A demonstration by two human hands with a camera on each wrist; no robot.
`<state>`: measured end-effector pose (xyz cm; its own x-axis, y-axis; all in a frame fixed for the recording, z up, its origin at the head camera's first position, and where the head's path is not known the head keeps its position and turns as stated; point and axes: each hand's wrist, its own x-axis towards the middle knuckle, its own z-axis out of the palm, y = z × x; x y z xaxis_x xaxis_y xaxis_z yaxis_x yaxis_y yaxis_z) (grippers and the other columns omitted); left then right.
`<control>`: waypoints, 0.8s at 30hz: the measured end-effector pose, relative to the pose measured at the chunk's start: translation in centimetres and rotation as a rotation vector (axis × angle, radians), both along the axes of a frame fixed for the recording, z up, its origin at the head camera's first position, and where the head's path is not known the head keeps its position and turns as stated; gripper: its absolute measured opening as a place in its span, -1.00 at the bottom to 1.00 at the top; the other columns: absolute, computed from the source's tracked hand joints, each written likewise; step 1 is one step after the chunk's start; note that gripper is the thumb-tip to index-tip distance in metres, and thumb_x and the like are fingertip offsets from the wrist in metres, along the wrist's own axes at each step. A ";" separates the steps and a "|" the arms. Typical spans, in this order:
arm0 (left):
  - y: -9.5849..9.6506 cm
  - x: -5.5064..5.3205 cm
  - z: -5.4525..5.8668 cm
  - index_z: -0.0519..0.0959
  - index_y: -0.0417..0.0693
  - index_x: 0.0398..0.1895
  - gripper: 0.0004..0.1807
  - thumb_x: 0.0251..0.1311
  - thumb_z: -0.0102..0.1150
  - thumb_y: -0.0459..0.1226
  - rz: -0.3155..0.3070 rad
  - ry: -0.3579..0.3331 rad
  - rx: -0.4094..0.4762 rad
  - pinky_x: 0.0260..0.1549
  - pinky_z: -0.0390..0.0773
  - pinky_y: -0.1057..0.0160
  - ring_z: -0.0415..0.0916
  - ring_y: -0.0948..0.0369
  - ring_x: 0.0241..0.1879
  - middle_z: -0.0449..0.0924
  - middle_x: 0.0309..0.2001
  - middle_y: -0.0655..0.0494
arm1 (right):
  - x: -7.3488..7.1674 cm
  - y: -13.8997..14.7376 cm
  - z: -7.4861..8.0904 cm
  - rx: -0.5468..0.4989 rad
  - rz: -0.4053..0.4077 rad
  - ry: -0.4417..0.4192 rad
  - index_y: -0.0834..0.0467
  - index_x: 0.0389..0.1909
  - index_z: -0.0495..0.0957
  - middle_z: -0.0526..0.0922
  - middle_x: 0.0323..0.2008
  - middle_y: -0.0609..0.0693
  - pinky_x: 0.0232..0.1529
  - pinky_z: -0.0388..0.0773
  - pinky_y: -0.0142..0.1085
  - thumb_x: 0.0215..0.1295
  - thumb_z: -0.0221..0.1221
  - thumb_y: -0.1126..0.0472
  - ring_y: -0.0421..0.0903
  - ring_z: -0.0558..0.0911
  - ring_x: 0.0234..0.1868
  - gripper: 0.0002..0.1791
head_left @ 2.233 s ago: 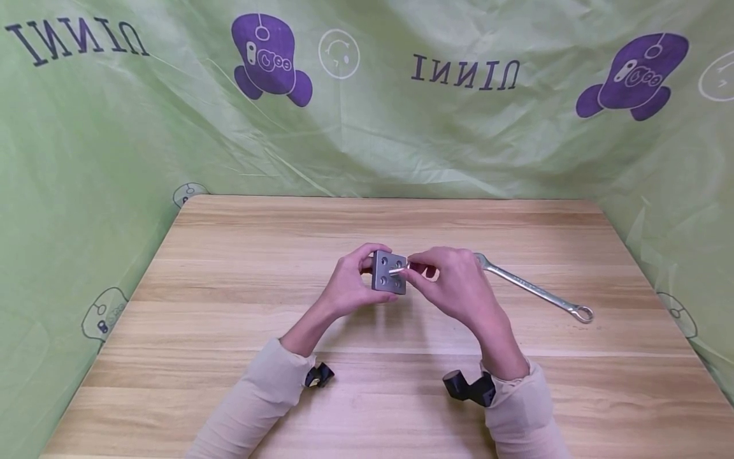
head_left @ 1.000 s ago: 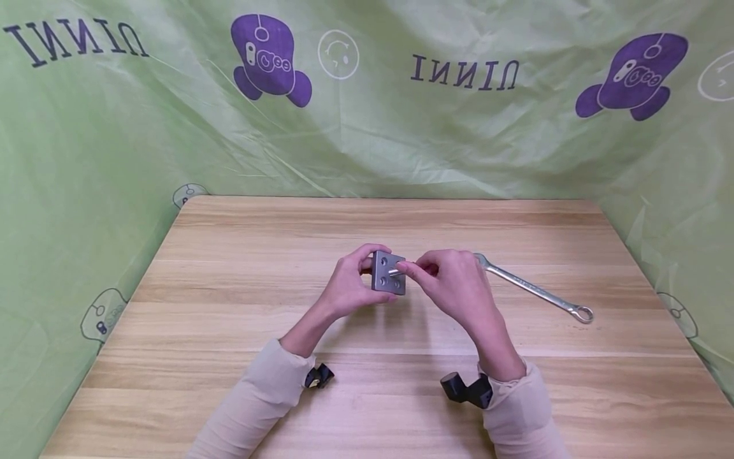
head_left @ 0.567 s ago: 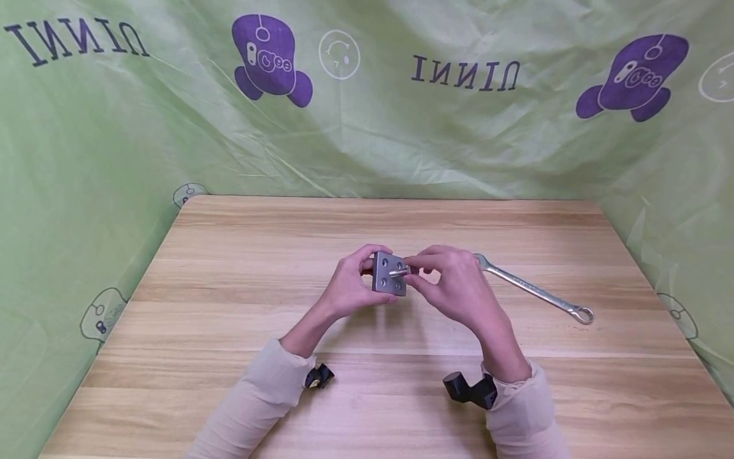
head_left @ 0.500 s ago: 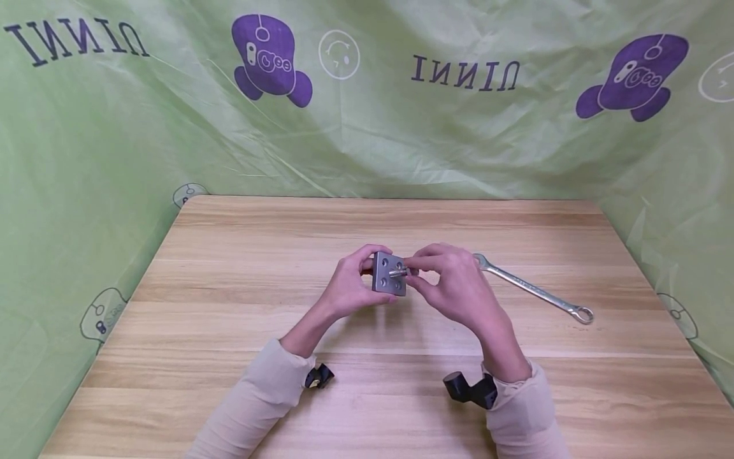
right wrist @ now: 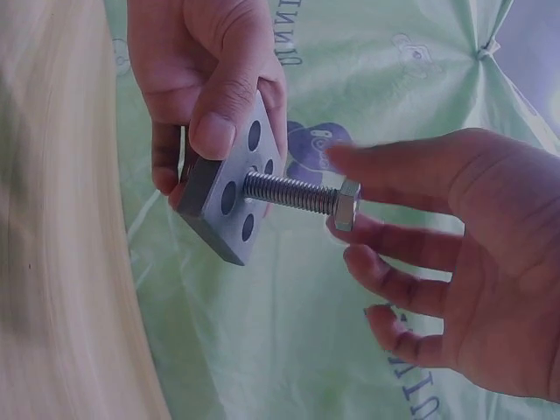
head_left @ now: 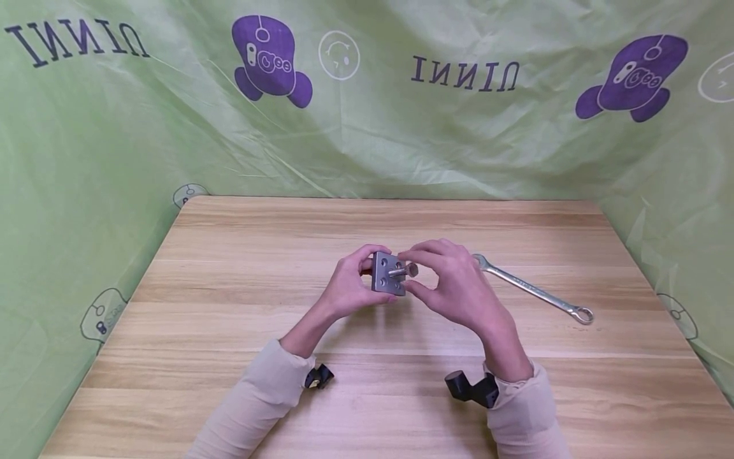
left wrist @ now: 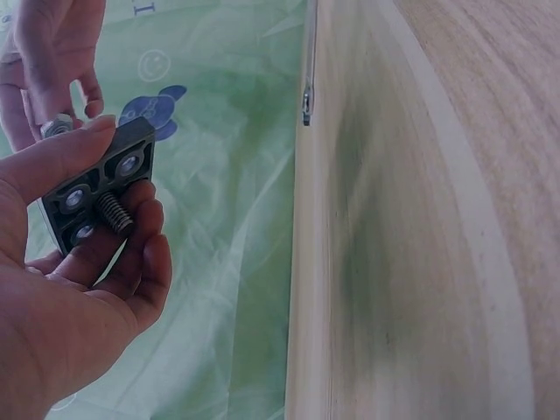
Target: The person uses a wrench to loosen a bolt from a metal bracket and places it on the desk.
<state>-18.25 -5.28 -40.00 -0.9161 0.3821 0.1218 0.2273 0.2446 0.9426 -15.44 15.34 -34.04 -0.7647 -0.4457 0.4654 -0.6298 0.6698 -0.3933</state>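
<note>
While our left hand (head_left: 352,280) grips the metal plate (head_left: 381,272) from nine o'clock, the bolt (right wrist: 293,192) is through its middle, tip showing behind; toward three o'clock, a threaded stretch remains outside. Our right hand (head_left: 457,280) curves loosely around the bolt's end, pinching nothing. At four o'clock lies a wrench (head_left: 530,289).

Left hand (head_left: 351,284) curled, gripping; right hand (head_left: 455,280) loose, fingers (right wrist: 411,290) slightly bent, blurred digit (right wrist: 402,166) probably thumb.

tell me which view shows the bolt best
The right wrist view: the bolt shows large, hex head and threaded shank both clear. The left wrist view shows mainly its threaded end past the plate; the head view shows it small.
</note>
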 end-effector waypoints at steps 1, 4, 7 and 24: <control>0.0 0.0 0.0 0.46 -0.15 0.19 -0.21 -0.24 0.57 -0.47 0.002 0.002 -0.001 0.02 0.53 0.12 0.72 0.11 -0.14 0.76 -0.11 -0.22 | 0.0 0.0 0.1 -0.002 -0.021 -0.025 0.15 -0.06 0.72 0.78 -0.14 0.05 -0.13 0.59 -0.12 0.05 0.49 0.16 0.00 0.70 -0.13 -0.61; 0.0 0.0 0.0 0.46 -0.17 0.20 -0.20 -0.25 0.57 -0.47 0.005 0.000 0.000 0.02 0.52 0.13 0.72 0.11 -0.14 0.76 -0.11 -0.21 | 0.0 -0.2 0.3 0.003 -0.120 -0.134 0.17 -0.02 0.70 0.78 -0.22 0.04 -0.25 0.55 -0.21 0.18 0.40 0.02 -0.03 0.68 -0.24 -0.58; 0.0 0.0 0.0 0.46 -0.20 0.20 -0.19 -0.26 0.57 -0.48 0.004 -0.009 0.000 0.02 0.52 0.13 0.72 0.11 -0.16 0.76 -0.13 -0.20 | 0.0 -0.5 0.4 0.017 -0.222 -0.236 0.16 -0.13 0.73 0.73 -0.45 -0.01 -0.39 0.42 -0.30 0.29 0.30 -0.04 -0.11 0.58 -0.44 -0.65; 0.1 0.0 -0.1 0.46 -0.16 0.21 -0.18 -0.27 0.58 -0.47 -0.007 -0.009 0.001 0.05 0.53 0.08 0.73 0.04 -0.09 0.75 -0.06 -0.21 | 0.2 -0.7 0.2 0.020 -0.162 -0.169 0.12 -0.27 0.78 0.76 -0.44 -0.04 -0.38 0.42 -0.33 0.16 0.41 0.16 -0.15 0.61 -0.43 -0.85</control>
